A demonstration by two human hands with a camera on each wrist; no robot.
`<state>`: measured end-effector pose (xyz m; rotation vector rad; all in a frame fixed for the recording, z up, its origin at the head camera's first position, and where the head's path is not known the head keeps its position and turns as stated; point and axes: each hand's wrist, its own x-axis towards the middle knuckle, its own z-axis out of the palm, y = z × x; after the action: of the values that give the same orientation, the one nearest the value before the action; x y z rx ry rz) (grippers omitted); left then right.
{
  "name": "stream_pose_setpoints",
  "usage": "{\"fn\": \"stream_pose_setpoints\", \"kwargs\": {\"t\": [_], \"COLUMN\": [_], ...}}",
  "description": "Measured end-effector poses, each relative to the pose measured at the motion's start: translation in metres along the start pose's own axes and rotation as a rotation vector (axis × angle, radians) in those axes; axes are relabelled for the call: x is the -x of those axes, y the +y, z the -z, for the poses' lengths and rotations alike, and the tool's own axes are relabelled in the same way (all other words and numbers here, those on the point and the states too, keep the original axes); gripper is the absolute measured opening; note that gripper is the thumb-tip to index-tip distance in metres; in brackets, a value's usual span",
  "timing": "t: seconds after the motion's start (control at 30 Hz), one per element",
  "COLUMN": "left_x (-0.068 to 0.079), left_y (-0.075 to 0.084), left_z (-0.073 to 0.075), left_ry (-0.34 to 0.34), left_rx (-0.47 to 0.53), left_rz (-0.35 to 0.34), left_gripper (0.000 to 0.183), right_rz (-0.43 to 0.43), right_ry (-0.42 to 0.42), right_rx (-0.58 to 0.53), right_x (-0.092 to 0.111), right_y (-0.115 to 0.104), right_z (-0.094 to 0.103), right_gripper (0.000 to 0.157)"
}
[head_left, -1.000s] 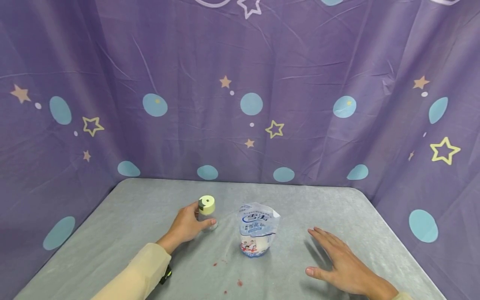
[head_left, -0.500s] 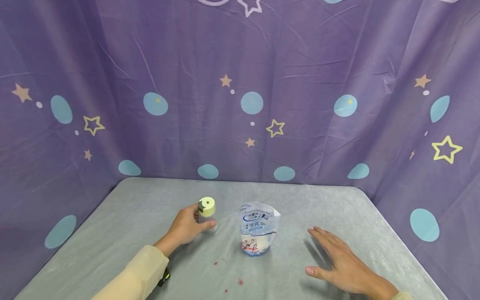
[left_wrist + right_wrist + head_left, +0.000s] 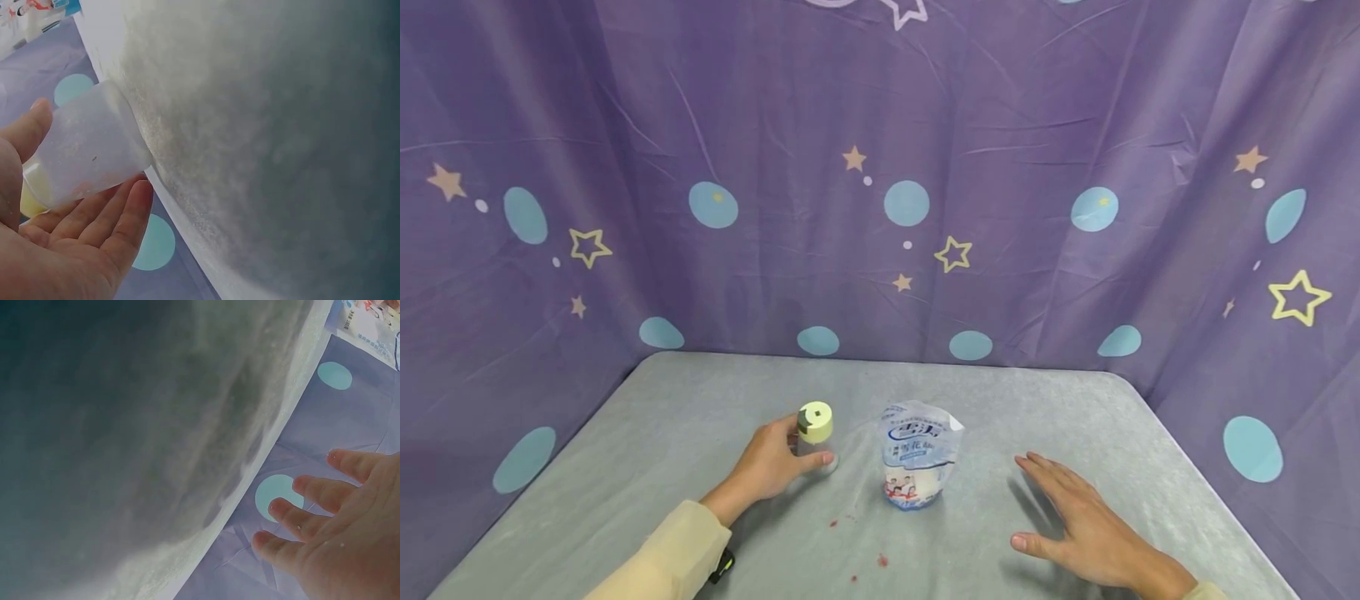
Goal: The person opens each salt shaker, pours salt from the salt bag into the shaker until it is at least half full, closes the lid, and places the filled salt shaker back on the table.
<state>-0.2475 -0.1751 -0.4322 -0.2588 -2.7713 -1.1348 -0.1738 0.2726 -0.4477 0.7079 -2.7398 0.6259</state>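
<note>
My left hand [image 3: 770,461] holds a clear plastic seasoning jar [image 3: 815,454] with a pale yellow cap, upright on the table. In the left wrist view the thumb [image 3: 34,128] lies on one side of the jar [image 3: 94,144] and the fingers [image 3: 112,219] on the other. To the right of the jar stands a blue and white bag of salt [image 3: 917,457], its clear top part upright and its base on the cloth. My right hand [image 3: 1086,533] hovers at the right, fingers spread and holding nothing. Small white grains cling to its skin in the right wrist view.
A grey cloth covers the table [image 3: 1000,392]. Purple curtain [image 3: 820,275] with stars and dots encloses the back and both sides. A small black and yellow object [image 3: 722,567] lies beside the left sleeve. Several red stains [image 3: 883,561] mark the cloth near the front.
My left hand and the seasoning jar have shifted slightly toward the front of the table. The right hand and the bag of salt stay in place, while the head view tips down a little.
</note>
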Motion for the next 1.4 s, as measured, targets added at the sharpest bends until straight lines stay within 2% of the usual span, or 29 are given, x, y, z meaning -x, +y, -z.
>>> {"fn": "stream_pose_setpoints", "kwargs": {"t": [0.37, 0.93, 1.4], "left_x": [0.010, 0.023, 0.032], "left_y": [0.001, 0.004, 0.011], "left_z": [0.000, 0.000, 0.000], "left_ry": [-0.018, -0.009, -0.032], "left_rx": [0.019, 0.023, 0.061], "left_rz": [0.031, 0.010, 0.038], "left_gripper": [0.050, 0.049, 0.050], "right_rz": [-0.010, 0.019, 0.031], "right_ry": [-0.004, 0.013, 0.021], "right_rx": [-0.011, -0.006, 0.002], "right_x": [0.001, 0.001, 0.000], "right_y": [-0.003, -0.006, -0.010], "right_z": [-0.001, -0.001, -0.001], "right_gripper": [0.089, 0.089, 0.090]}}
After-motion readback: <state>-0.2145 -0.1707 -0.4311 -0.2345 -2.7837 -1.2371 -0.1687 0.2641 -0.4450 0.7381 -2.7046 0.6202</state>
